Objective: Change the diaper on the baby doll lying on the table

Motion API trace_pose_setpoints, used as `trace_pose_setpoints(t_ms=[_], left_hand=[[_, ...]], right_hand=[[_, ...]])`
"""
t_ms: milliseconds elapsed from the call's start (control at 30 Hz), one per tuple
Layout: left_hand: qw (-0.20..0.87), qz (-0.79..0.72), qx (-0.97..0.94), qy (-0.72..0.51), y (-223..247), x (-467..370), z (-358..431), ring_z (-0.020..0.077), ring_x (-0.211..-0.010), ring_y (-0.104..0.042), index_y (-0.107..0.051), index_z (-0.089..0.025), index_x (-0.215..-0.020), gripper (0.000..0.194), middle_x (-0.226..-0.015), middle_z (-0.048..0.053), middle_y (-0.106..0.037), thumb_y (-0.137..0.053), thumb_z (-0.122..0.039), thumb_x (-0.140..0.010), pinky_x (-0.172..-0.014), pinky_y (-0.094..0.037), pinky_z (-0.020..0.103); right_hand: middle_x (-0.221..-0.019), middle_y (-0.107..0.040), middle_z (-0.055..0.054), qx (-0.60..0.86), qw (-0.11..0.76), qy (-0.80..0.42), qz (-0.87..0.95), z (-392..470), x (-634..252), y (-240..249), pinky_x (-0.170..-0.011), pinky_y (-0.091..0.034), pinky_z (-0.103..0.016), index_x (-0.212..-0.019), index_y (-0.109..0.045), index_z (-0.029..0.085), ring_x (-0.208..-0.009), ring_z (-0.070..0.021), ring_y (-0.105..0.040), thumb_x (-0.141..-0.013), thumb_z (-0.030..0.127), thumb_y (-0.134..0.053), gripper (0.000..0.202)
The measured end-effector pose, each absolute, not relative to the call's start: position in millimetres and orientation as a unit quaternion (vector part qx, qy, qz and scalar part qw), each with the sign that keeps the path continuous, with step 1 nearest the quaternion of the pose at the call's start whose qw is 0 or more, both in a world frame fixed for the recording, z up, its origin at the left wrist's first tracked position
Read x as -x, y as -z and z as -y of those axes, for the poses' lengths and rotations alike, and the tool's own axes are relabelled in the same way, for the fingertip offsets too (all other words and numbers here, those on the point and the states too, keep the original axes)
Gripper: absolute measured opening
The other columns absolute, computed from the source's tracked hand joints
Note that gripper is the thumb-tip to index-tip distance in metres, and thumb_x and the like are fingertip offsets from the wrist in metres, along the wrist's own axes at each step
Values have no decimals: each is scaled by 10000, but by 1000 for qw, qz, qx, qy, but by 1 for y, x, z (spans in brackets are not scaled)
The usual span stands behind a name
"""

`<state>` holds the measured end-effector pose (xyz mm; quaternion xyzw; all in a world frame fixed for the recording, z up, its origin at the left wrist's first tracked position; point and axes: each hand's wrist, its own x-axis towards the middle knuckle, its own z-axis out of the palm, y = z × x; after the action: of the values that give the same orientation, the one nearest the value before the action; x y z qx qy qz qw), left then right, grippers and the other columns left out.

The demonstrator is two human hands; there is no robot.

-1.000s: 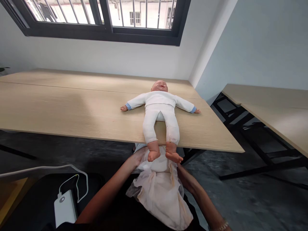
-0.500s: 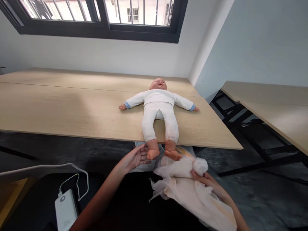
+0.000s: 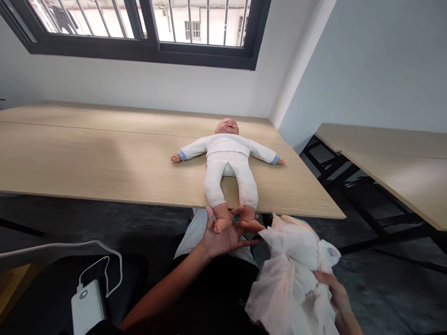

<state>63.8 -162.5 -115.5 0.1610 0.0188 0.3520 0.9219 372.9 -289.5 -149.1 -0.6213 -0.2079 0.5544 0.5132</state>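
Note:
A baby doll [image 3: 228, 160] in a white top and white trousers lies on its back on a wooden table [image 3: 87, 163], arms spread, bare feet hanging past the front edge. Under those feet is my left hand [image 3: 225, 237], palm up with fingers spread; whether it touches them is unclear. My right hand [image 3: 333, 288] grips a crumpled bundle of sheer white and pale peach fabric [image 3: 293, 274], which hangs to the right of the doll's feet, in front of the table. The fabric covers part of my right fingers.
A white power bank [image 3: 87, 307] with a cable rests on a black seat [image 3: 132, 274] at the lower left. A second wooden table [image 3: 394, 163] with black folding legs stands at the right. Behind the first table are a wall and a barred window.
My left hand has moved right, beneath both doll feet. My right hand has carried the fabric right, away from the feet and my lap. The view has shifted slightly.

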Motion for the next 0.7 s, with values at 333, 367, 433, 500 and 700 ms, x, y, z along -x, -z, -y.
trace_pose_setpoints(t_ms=[333,367,433,500,700], left_hand=[[903,-56,-150,-398,51,-56,157,277,-1099,-637,-680,-307,-1197,573,-1299,101,-630,-618,-718,-802,-854,-488,409],[901,-61,-145,-405,41,-55,156,266,-1063,-647,-665,-318,-1242,597,-1314,110,-626,-563,-734,-825,-799,-484,373],[894,-74,-141,-419,24,-55,154,241,-999,-658,-615,-328,-1350,666,-1307,122,-631,-387,-755,-893,-736,-458,327],[886,-96,-145,-429,10,-55,151,221,-959,-658,-562,-322,-1433,713,-1221,108,-658,-207,-711,-952,-731,-439,315],[887,-75,-202,-409,-15,-53,142,220,-979,-653,-439,-343,-1538,672,-1082,76,-700,-386,-637,-936,-843,-436,335]], right_hand=[[-1090,-766,-108,610,604,-484,170,280,-382,90,-823,-637,-502,-1160,-717,381,-976,-352,-736,-663,570,-817,541],[-1179,-748,-102,599,586,-512,188,273,-372,83,-898,-624,-495,-1276,-676,374,-1080,-351,-717,-737,590,-775,589],[-1154,-755,-128,631,520,-548,174,260,-353,77,-930,-622,-460,-1256,-709,277,-1136,-363,-700,-723,598,-811,630],[-1078,-769,-147,657,456,-578,163,248,-336,81,-913,-631,-430,-1100,-767,212,-1137,-372,-701,-663,573,-870,576],[-977,-777,-143,542,390,-718,198,233,-295,89,-947,-605,-431,-931,-779,195,-1115,-344,-716,-803,560,-758,388]])
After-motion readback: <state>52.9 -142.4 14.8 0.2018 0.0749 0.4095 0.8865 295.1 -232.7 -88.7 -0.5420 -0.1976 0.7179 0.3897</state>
